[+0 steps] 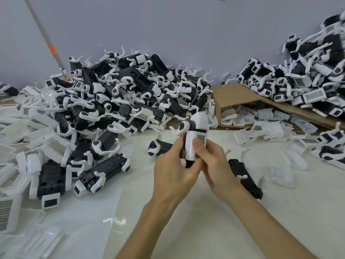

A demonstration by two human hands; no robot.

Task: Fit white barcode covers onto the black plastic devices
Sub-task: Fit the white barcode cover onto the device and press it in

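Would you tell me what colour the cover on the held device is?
The cover is white with a black barcode; head view.

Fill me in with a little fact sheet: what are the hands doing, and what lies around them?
left hand: grips the held device, roughly upright
right hand: grips it too, thumb on its white barcode cover
left pile: black-and-white devices heaped by the wall
right pile: more devices, far right
cardboard box: on its side, loose covers inside
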